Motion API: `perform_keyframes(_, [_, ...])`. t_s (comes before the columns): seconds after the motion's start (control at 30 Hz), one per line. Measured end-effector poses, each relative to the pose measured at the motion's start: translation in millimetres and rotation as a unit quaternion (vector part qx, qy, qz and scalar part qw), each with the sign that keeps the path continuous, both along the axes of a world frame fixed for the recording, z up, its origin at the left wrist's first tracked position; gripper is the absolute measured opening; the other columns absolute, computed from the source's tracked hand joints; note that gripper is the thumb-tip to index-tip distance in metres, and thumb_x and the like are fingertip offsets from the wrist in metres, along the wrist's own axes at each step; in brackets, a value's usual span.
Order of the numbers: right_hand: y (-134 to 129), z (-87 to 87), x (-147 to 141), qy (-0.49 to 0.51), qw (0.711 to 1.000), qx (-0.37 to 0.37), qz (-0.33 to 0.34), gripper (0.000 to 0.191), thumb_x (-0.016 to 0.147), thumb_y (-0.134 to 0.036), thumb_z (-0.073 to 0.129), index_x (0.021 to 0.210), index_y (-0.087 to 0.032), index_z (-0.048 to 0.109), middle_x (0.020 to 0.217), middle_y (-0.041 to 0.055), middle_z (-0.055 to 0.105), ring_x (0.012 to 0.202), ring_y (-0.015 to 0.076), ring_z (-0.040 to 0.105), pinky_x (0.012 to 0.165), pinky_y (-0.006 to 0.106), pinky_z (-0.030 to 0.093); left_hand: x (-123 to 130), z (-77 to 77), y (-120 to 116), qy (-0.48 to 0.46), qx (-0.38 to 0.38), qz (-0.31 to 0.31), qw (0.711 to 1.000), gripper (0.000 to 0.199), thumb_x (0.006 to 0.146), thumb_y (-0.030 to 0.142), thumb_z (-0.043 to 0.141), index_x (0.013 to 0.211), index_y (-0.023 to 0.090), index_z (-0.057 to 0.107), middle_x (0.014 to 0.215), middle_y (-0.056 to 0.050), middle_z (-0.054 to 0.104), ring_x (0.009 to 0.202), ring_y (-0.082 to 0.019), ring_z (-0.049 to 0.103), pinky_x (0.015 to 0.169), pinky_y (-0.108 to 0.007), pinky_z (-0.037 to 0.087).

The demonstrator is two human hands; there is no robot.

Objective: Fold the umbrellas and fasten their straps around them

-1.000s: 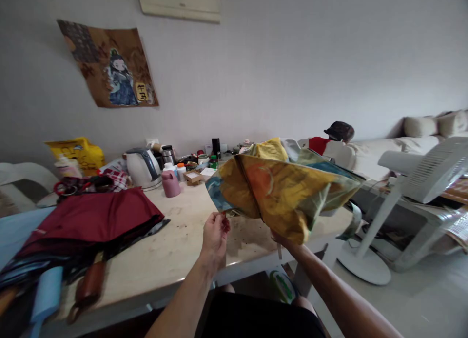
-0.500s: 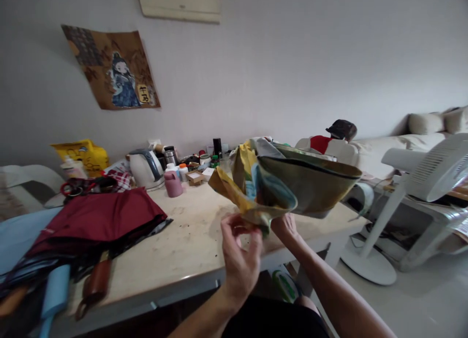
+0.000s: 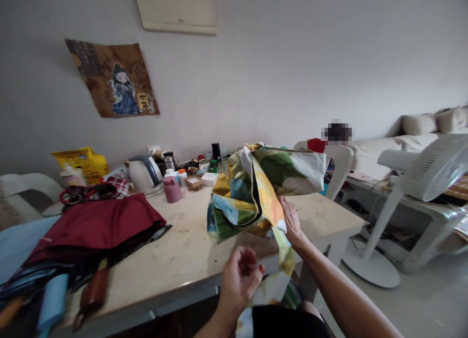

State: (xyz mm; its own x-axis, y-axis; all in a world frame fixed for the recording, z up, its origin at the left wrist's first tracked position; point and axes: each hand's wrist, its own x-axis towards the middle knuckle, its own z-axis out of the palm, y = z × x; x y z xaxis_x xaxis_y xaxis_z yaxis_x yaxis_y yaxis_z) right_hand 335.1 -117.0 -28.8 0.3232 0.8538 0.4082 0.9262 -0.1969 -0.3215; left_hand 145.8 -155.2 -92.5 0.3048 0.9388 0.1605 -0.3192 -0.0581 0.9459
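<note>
A cloth bag (image 3: 272, 194) printed in yellow, green, blue and white is held up over the near side of the table, crumpled, with a dark-lined opening edge. My right hand (image 3: 291, 218) grips its right side; some fingers are hidden behind the fabric. From its underside a printed strap (image 3: 286, 252) hangs down towards my lap. Below the bag, my left hand (image 3: 241, 274) is apart from the cloth, fingers loosely curled and thumb separated, with nothing visible in it. The strap passes behind that hand.
Folded umbrellas, one dark red (image 3: 97, 226), lie at the left of the table (image 3: 183, 252). A kettle (image 3: 144, 174), a pink jug (image 3: 171, 189) and several small containers stand along the wall. A white fan (image 3: 380, 235) stands at right; a person in red (image 3: 315, 145) sits beyond.
The bag has turned and spread, showing its bright printed side, and its strap now hangs down. My left hand has come off the cloth and dropped lower; my right hand still holds it.
</note>
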Motion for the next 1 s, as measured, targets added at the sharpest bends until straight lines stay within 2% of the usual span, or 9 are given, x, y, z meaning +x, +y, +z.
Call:
perform_keyframes(0.07, [2,2.3,-2,-0.018,1.0,-0.013,-0.018,0.033,0.093,-0.006,0.033,0.116,-0.014,0.055,0.109,0.0163,0.065,0.095,0.0251,0.066,0.076,0.032,0.046,0,13.8,-5,-0.048,0.017,0.021,0.998,0.035,0.062,0.031,0.083,0.086,0.017,0.061,0.079,-0.002,0.061,0.069,-0.013,0.057,0.068,-0.027,0.05])
perform_keyframes(0.17, [8,2.1,-2,-0.058,0.997,-0.019,-0.043,0.03,0.094,-0.008,0.033,0.115,-0.016,0.053,0.108,0.0151,0.065,0.098,0.0254,0.066,0.074,0.032,0.045,0,26.2,3,-0.04,0.006,0.02,0.999,0.033,0.064,0.036,0.083,0.083,0.015,0.065,0.081,-0.005,0.065,0.074,-0.015,0.059,0.07,-0.026,0.049])
perform_keyframes(0.33, [15,-0.3,10,-0.109,0.993,0.007,-0.05,0.026,0.094,-0.008,0.035,0.11,-0.016,0.054,0.108,0.0143,0.065,0.101,0.0242,0.064,0.077,0.031,0.044,-17,12.3,17,-0.115,-0.181,0.045,0.976,0.044,0.051,0.037,0.09,0.082,0.013,0.068,0.078,-0.005,0.068,0.072,-0.016,0.063,0.066,-0.025,0.048])
perform_keyframes(0.4, [17,0.1,17,-0.122,0.991,0.011,-0.05,0.025,0.093,-0.007,0.037,0.109,-0.016,0.054,0.109,0.0147,0.064,0.102,0.024,0.064,0.077,0.03,0.044,-28,9.5,15,-0.125,-0.199,0.068,0.969,0.045,0.051,0.038,0.09,0.083,0.014,0.068,0.08,-0.005,0.07,0.074,-0.016,0.064,0.068,-0.025,0.049])
perform_keyframes(0.53, [21,0.2,25,-0.124,0.991,0.002,-0.05,0.024,0.091,-0.007,0.039,0.11,-0.016,0.052,0.11,0.0149,0.063,0.102,0.0246,0.063,0.077,0.031,0.043,-36,20.2,6,-0.036,-0.096,0.014,0.995,0.048,0.073,0.057,0.073,0.095,0.014,0.072,0.099,-0.012,0.072,0.094,-0.021,0.065,0.084,-0.03,0.049])
perform_keyframes(0.63, [25,-2.2,24,-0.121,0.991,-0.005,-0.052,0.026,0.091,-0.007,0.038,0.111,-0.015,0.051,0.11,0.0146,0.063,0.101,0.0251,0.064,0.075,0.032,0.043,-27,29.9,5,0.052,0.014,0.001,0.999,0.049,0.073,0.055,0.074,0.102,0.015,0.072,0.105,-0.013,0.071,0.104,-0.024,0.063,0.092,-0.031,0.046])
perform_keyframes(0.8, [24,-5.4,24,-0.122,0.992,-0.013,-0.034,0.025,0.089,-0.007,0.04,0.11,-0.015,0.051,0.112,0.0146,0.062,0.1,0.026,0.064,0.073,0.032,0.042,-19,30.4,9,0.202,0.145,0.038,0.968,0.03,0.083,0.043,0.066,0.076,0.014,0.069,0.062,-0.004,0.064,0.06,-0.015,0.057,0.06,-0.025,0.045])
perform_keyframes(0.93, [18,-6.3,29,-0.095,0.995,-0.011,-0.025,0.027,0.087,-0.007,0.039,0.11,-0.015,0.051,0.112,0.0151,0.061,0.097,0.0259,0.065,0.071,0.032,0.041,-38,46.4,-1,0.24,0.287,0.132,0.918,0.016,0.084,0.03,0.066,0.076,0.016,0.069,0.063,-0.002,0.063,0.058,-0.012,0.057,0.058,-0.022,0.043])
perform_keyframes(1.0, [17,-7.0,29,-0.056,0.998,-0.007,-0.016,0.026,0.088,-0.008,0.039,0.109,-0.015,0.052,0.112,0.0156,0.061,0.096,0.0254,0.064,0.072,0.032,0.041,-50,68.4,-10,0.187,0.345,0.112,0.913,0.006,0.082,0.024,0.07,0.083,0.018,0.071,0.069,-0.002,0.065,0.062,-0.011,0.059,0.061,-0.021,0.045])
